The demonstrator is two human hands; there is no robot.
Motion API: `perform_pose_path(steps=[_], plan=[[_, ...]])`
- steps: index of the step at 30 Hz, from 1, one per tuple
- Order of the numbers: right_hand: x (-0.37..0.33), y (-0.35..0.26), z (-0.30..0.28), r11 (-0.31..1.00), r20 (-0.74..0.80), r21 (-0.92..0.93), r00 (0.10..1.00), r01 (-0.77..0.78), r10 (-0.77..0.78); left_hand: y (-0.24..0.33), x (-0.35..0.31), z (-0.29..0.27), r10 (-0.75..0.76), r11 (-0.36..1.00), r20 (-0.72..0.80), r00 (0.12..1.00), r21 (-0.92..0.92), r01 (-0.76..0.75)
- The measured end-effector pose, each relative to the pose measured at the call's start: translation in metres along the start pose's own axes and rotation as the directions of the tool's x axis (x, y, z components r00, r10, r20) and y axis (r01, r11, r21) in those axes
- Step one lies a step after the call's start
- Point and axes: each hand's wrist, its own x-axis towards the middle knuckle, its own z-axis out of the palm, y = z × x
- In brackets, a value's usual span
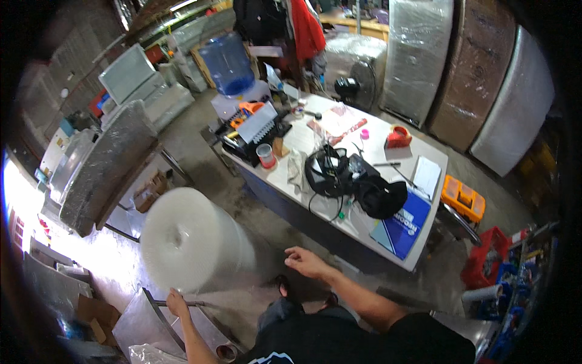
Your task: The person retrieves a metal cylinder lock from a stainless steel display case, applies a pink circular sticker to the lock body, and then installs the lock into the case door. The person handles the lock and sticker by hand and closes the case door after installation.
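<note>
The left arm reaches up from the lower edge, nearly straight, and its hand point(177, 303) comes to the near rim of a big roll of clear bubble wrap point(193, 246). The fingers are bent and close together — whether they pinch the edge of the wrap or only rest by it, I cannot tell. The right forearm slants in from the lower right; its hand point(306, 262) hangs over the floor point(233, 300) with fingers loosely curled, thumb side a little apart, nothing seen in it.

The roll stands on end on the floor (its dimpled middle faces up), just beyond the left hand and to the left of the right one, well apart from the latter. A white table point(357, 223) is beyond the right hand — a black bag point(327, 173) lies on it.
</note>
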Motion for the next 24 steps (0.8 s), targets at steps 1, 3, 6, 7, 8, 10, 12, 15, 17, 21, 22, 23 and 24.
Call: perform_pose_path(steps=[1, 3, 6, 7, 8, 10, 12, 15, 17, 21, 22, 23, 24], plan=[[0.003, 0.008, -0.002, 1.000, -0.016, 0.018, 1.000, 0.000, 0.001, 0.010, 0.008, 0.004, 0.041, 0.999, -0.009, 0.999, 0.019, -0.041], [0.009, 0.022, -0.004, 0.999, -0.052, 0.032, 0.998, -0.017, 0.018, 0.027, 0.024, 0.006, 0.089, 0.995, -0.018, 0.996, 0.043, -0.088], [0.017, 0.037, -0.004, 0.995, -0.126, -0.044, 0.989, -0.090, 0.083, 0.057, 0.049, 0.003, 0.165, 0.981, 0.159, 0.974, 0.077, -0.178], [0.019, 0.040, -0.003, 0.992, -0.156, -0.059, 0.983, -0.107, 0.097, 0.067, 0.056, 0.002, 0.176, 0.982, 0.236, 0.956, 0.023, -0.187], [0.022, 0.042, -0.003, 0.991, -0.185, -0.071, 0.977, -0.118, 0.103, 0.080, 0.064, 0.003, 0.223, 0.971, 0.339, 0.914, 0.009, -0.240], [0.028, 0.043, -0.004, 0.984, -0.240, -0.095, 0.963, -0.149, 0.122, 0.107, 0.072, 0.000, 0.306, 0.942, 0.520, 0.798, -0.043, -0.333], [0.034, 0.039, -0.005, 0.971, -0.269, -0.098, 0.945, -0.220, 0.187, 0.138, 0.073, -0.008, 0.397, 0.909, 0.586, 0.707, -0.141, -0.393], [0.047, 0.025, -0.011, 0.976, -0.302, -0.149, 0.947, -0.158, 0.107, 0.209, 0.076, -0.032, 0.532, 0.842, 0.663, 0.527, -0.350, -0.410], [0.055, 0.015, -0.018, 0.972, -0.336, -0.168, 0.937, -0.162, 0.098, 0.270, 0.074, -0.044, 0.628, 0.776, 0.629, 0.458, -0.547, -0.313], [0.062, 0.004, -0.043, 0.953, -0.302, -0.254, 0.950, -0.166, 0.085, 0.404, 0.059, -0.051, 0.850, 0.482, 0.365, 0.379, -0.830, -0.281], [0.061, 0.005, -0.052, 0.967, -0.311, -0.208, 0.947, -0.145, 0.075, 0.432, 0.051, -0.051, 0.878, 0.407, 0.308, 0.366, -0.883, -0.233], [0.059, 0.008, -0.061, 0.980, -0.314, -0.168, 0.948, -0.108, 0.051, 0.461, 0.044, -0.051, 0.922, 0.303, 0.223, 0.316, -0.925, -0.229], [0.058, 0.010, -0.069, 0.991, -0.309, -0.130, 0.951, -0.043, 0.000, 0.488, 0.041, -0.055, 0.949, 0.212, 0.144, 0.280, -0.950, -0.228]])
